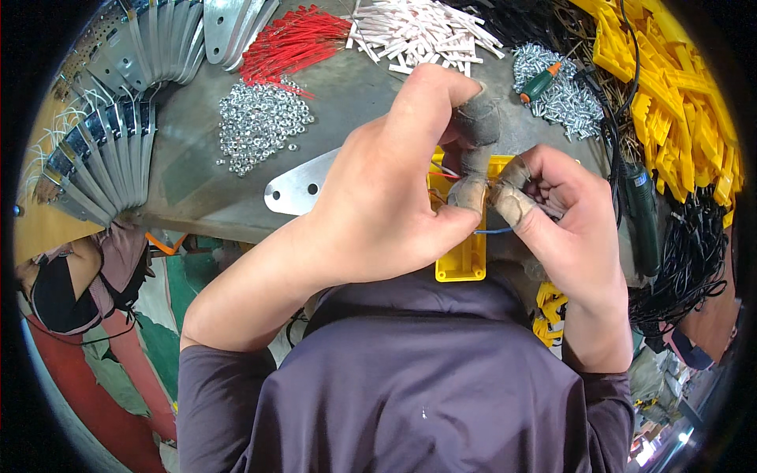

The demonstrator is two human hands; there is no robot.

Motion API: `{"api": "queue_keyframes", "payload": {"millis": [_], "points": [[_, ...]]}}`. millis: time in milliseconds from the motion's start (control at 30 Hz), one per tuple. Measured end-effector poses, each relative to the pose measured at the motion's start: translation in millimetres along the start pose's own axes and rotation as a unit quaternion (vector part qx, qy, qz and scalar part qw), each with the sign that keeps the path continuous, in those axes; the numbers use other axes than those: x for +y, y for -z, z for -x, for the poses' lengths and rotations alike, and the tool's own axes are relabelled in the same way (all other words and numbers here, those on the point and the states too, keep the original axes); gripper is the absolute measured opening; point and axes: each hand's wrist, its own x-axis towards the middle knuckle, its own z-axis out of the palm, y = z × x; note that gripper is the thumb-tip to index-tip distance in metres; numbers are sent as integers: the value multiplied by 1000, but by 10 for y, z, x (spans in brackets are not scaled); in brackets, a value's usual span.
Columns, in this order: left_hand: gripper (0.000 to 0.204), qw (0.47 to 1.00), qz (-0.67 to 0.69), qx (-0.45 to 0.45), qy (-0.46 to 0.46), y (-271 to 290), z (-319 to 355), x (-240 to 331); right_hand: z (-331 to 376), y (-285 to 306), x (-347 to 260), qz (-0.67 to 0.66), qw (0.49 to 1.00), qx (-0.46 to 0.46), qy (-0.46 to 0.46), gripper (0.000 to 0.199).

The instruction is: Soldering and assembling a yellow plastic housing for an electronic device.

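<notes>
We hold a yellow plastic box (pixel 461 264) over the near edge of the bench (pixel 355 87), close to our chest. Our left hand (pixel 386 189) curls over the top of it, and the fingers (pixel 477 126) wear worn grey cloth tips. The thumb and forefinger are pressed together, pinching something small at the box's upper end; what exactly sits between them is hidden. Our right hand (pixel 564 229) comes in from the other side with its own cloth-tipped fingers (pixel 512 205) pinched shut just beside the left ones, almost touching. A thin red wire (pixel 441 174) shows to the left of the pinch and a thin blue wire (pixel 493 231) runs out below it, across the box.

A flat metal plate with two holes (pixel 296 189) lies on the bench just left of our left hand. Farther back sit a heap of small silver nuts (pixel 256 126), a bundle of red wires (pixel 292 43) and a pile of white tubes (pixel 422 31). Stacked metal brackets (pixel 102 154) fan along the left edge. Toward the right edge are a heap of screws (pixel 564 91) with a green-handled screwdriver (pixel 540 83) on it, a pile of yellow plastic parts (pixel 678 102) and black cables (pixel 690 260).
</notes>
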Motion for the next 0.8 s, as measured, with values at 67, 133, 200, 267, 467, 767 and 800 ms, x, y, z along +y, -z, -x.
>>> {"api": "queue_keyframes", "payload": {"millis": [67, 133, 200, 267, 467, 767, 800], "points": [[57, 1000, 26, -4, 12, -8, -11, -6, -41, -37, 32, -82, 996, 30, 22, 15], [56, 1000, 5, -3, -6, 18, -14, -7, -51, -18, 3, -43, 998, 31, 18, 15], [56, 999, 30, -4, 16, 19, -40, 6, -57, -24, 9, -4, 999, 32, 14, 15], [57, 989, 98, -36, 103, 51, -118, 53, -62, -53, 56, 257, 930, 101, 242, 17], [57, 1000, -7, 5, -30, 70, -131, -112, -228, -4, 229, 221, 933, 116, 259, 35], [48, 970, 183, -45, 152, 31, -165, -67, -247, 95, 115, 314, 889, 100, 318, 21], [47, 996, 66, -22, 46, 23, -161, -95, -220, 68, 142, 217, 949, 106, 202, 18]]}}
